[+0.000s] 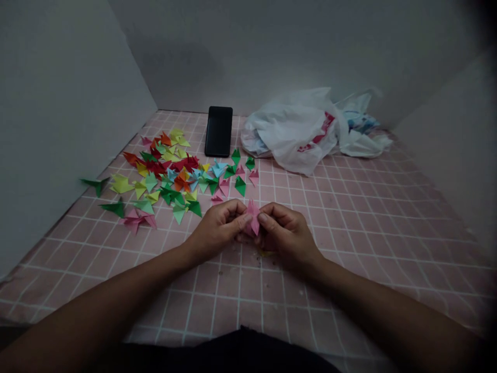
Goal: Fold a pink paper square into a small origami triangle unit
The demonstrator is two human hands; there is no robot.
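Note:
Between my two hands, above the pink checked tablecloth, is a small folded pink origami paper [253,216], its pointed ends up and down. My left hand [222,226] pinches its left side between thumb and fingers. From the right, my right hand [286,232] grips the other side the same way, thumb on top. The lower fingers of both hands are partly hidden behind. To the left lies a spread of folded paper birds [170,194] in red, orange, yellow, green, blue and pink. Something small and yellow [266,253] shows just under my right hand.
A black phone [218,131] lies at the back of the tablecloth [361,248]. Right of it sits a crumpled white plastic bag [298,129] with red print, with another bag [363,124] beside it. Grey walls [248,57] enclose the back and both sides.

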